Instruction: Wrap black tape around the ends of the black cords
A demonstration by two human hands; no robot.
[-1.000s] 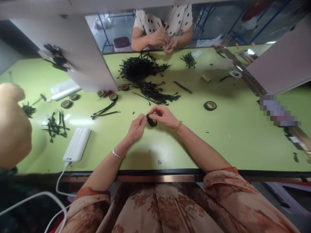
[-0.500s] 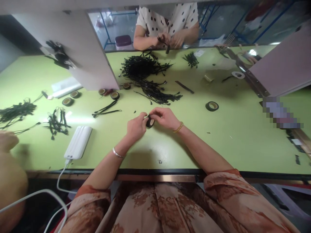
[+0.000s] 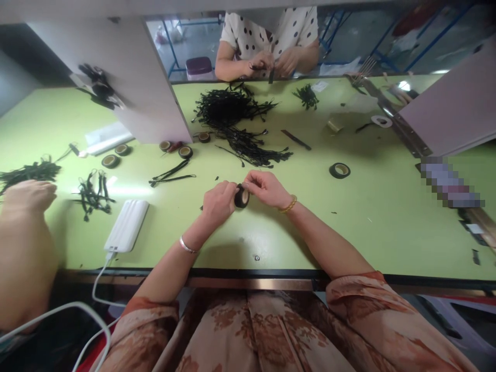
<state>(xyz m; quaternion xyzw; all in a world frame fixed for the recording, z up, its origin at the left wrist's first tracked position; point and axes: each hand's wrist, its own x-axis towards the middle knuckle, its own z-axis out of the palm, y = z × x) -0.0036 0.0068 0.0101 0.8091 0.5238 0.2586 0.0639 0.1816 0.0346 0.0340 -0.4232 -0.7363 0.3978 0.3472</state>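
A roll of black tape (image 3: pixel 242 198) stands on edge between my two hands, just above the green table. My left hand (image 3: pixel 219 203) is closed, its fingertips against the roll's left side. A small dark tip pokes out below its knuckles; what it belongs to is hidden. My right hand (image 3: pixel 268 189) pinches at the top of the same roll with thumb and forefinger. Beyond my hands lie a few black cables (image 3: pixel 172 174) and a large heap of black cables (image 3: pixel 228 108). Another roll of black tape (image 3: pixel 340 170) rests to the right.
A white power bank (image 3: pixel 127 226) with a cord lies left, beside a small cable bunch (image 3: pixel 95 194). A co-worker's arm (image 3: pixel 29 227) reaches in at the left edge. Across the table, another person's hands (image 3: pixel 273 63) work on a dark strip. A phone (image 3: pixel 449 182) lies right.
The roll has turned a little and shows more of its face between my hands. The co-worker's arm at the left has reached farther over the table toward the cables.
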